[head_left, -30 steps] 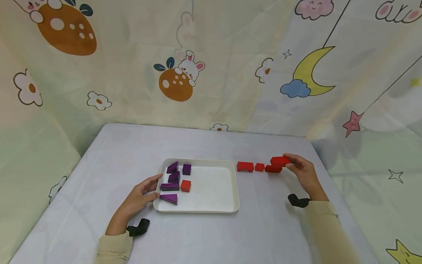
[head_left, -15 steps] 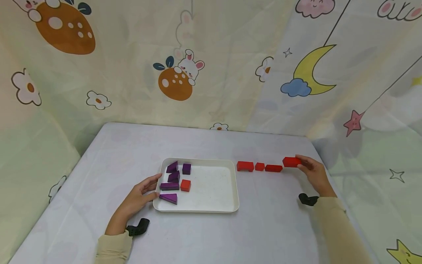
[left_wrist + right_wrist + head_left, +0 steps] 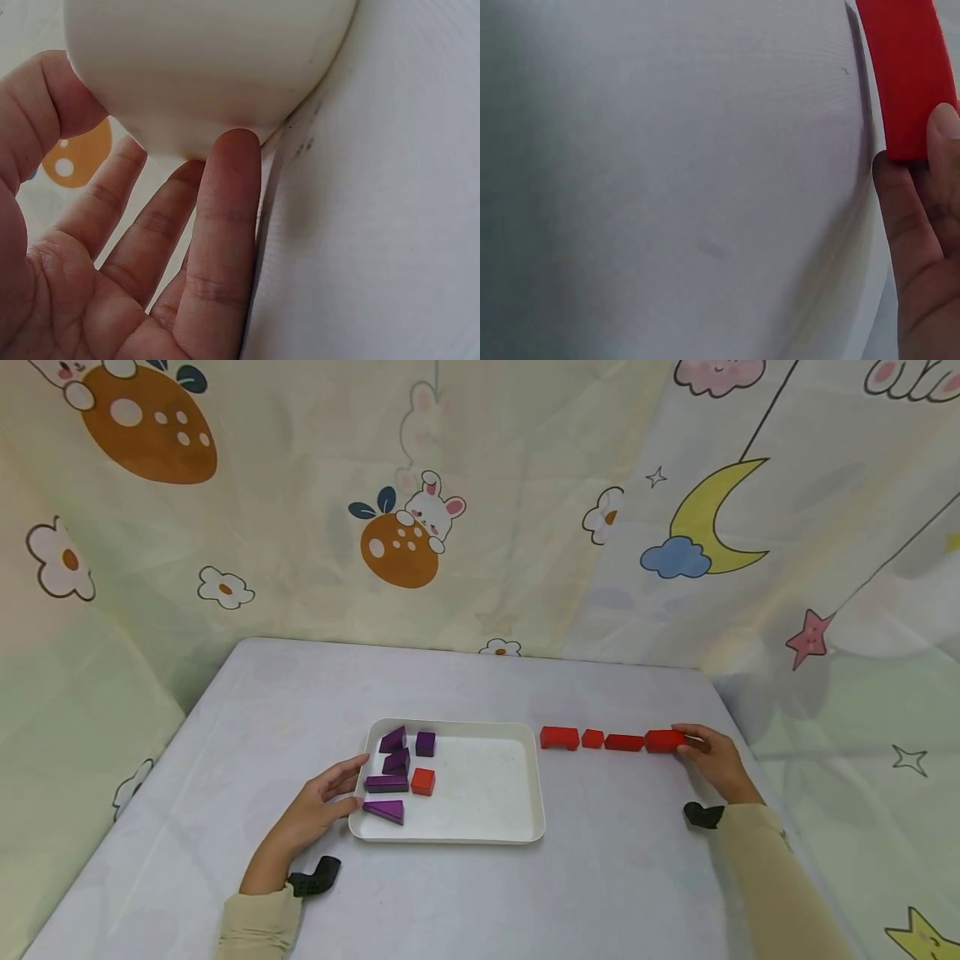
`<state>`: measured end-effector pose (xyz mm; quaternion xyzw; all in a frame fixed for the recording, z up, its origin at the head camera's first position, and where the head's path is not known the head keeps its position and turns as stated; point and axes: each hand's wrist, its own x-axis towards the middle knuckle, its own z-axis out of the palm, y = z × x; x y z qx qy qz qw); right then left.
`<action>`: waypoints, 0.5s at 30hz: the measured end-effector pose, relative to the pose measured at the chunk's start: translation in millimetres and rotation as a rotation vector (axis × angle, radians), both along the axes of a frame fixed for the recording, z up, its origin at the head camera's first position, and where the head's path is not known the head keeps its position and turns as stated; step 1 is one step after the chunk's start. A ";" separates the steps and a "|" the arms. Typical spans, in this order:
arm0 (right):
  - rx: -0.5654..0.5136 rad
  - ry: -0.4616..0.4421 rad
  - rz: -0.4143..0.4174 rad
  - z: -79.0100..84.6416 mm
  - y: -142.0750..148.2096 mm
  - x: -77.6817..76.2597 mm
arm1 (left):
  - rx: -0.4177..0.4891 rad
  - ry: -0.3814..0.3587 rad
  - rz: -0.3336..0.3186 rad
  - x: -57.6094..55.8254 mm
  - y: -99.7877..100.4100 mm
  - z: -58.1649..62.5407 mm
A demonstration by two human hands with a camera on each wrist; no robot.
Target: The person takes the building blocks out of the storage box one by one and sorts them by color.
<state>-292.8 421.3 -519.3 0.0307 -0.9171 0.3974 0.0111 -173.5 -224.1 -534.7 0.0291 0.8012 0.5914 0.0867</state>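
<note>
At the right end of a row of red blocks, my right hand (image 3: 716, 762) pinches a long red block (image 3: 663, 741) by its right end. In the right wrist view the thumb lies on the face of this block (image 3: 909, 75), with fingers under its end. Its left end meets a flat red block (image 3: 624, 742); a small red block (image 3: 592, 739) and a notched red block (image 3: 559, 738) continue the row leftward. Over at the white tray (image 3: 480, 835), my left hand (image 3: 307, 814) rests its fingertips and thumb against the left wall, fingers fairly straight in the left wrist view.
Inside the tray, several purple blocks (image 3: 386, 784) stand along the left side, with a purple cube (image 3: 425, 743) and an orange-red cube (image 3: 422, 782) beside them. The white-covered table (image 3: 465, 902) ends at a patterned curtain (image 3: 525, 527) behind.
My right hand has carried the long red block rightward from above the flat red block and lowered it to the row's right end. The left hand and tray have stayed put.
</note>
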 end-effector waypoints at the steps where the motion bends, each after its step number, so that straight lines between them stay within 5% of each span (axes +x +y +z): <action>1: 0.008 -0.018 -0.010 -0.1 -0.3 -0.4 | 0.001 -0.001 0.000 0.0 -0.1 -0.1; 15: 0.019 -0.079 -0.094 9.3 -8.3 2.6 | 0.010 -0.001 0.000 -0.5 -0.5 -0.8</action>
